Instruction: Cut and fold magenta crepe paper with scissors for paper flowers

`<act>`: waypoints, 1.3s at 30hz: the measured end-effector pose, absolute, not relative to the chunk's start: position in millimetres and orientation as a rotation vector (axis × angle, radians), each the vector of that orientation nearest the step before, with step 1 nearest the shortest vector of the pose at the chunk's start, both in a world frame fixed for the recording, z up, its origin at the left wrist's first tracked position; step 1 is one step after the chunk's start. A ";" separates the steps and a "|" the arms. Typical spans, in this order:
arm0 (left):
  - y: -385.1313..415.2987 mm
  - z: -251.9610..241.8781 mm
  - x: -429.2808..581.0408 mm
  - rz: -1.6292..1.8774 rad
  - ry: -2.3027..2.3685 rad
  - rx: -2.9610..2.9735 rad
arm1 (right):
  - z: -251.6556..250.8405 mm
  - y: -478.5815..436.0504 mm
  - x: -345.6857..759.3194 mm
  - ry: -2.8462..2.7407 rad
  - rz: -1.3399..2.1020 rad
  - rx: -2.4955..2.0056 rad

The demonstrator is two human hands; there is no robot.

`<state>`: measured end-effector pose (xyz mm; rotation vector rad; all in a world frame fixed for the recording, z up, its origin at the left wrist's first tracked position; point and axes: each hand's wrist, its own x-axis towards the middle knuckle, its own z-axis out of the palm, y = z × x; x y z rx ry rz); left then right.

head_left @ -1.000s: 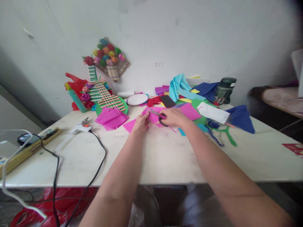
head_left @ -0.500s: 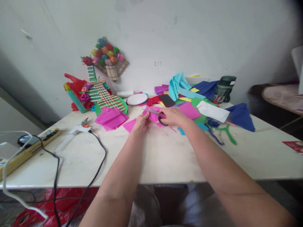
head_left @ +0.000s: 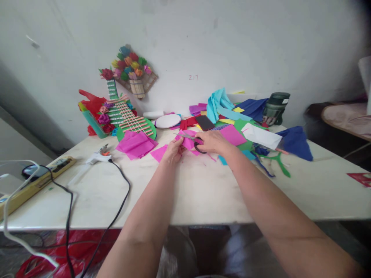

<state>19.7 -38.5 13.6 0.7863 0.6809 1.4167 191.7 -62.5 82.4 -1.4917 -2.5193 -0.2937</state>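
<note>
My right hand [head_left: 211, 141] is closed around the black handles of a pair of scissors [head_left: 189, 136], whose blades point left. My left hand [head_left: 173, 150] pinches a piece of pink crepe paper [head_left: 184, 143] right beside the blades. Whether the blades have paper between them is hard to make out. More pink paper [head_left: 159, 153] lies under and left of the left hand. A folded pink stack [head_left: 136, 144] sits farther left, and a flat pink sheet [head_left: 233, 134] lies beyond my right hand.
A glue gun [head_left: 100, 156] with a black cord and a power strip [head_left: 37, 185] occupy the left. Behind stand a flower-decorated paper guitar [head_left: 135, 125], a white disc [head_left: 168, 121] and a phone [head_left: 205, 122]. Coloured paper, a white sheet [head_left: 261, 136] and a dark bottle [head_left: 276, 109] are at right.
Almost nothing differs. Both hands, the scissors and the pink paper keep nearly the same place, with only a tiny shift of the view.
</note>
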 end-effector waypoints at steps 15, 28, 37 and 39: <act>-39.4 13.7 18.7 1.387 0.676 0.773 | 90.4 -67.9 196.9 -2.521 -0.249 -1.497; -37.5 9.6 13.8 1.339 0.651 0.843 | 96.3 -68.0 202.8 -2.555 -0.212 -1.544; -39.3 11.1 15.0 1.332 0.656 0.840 | 91.7 -69.0 199.8 -2.525 -0.220 -1.488; -39.6 11.3 15.5 1.334 0.648 0.844 | 91.0 -68.9 199.2 -2.517 -0.210 -1.487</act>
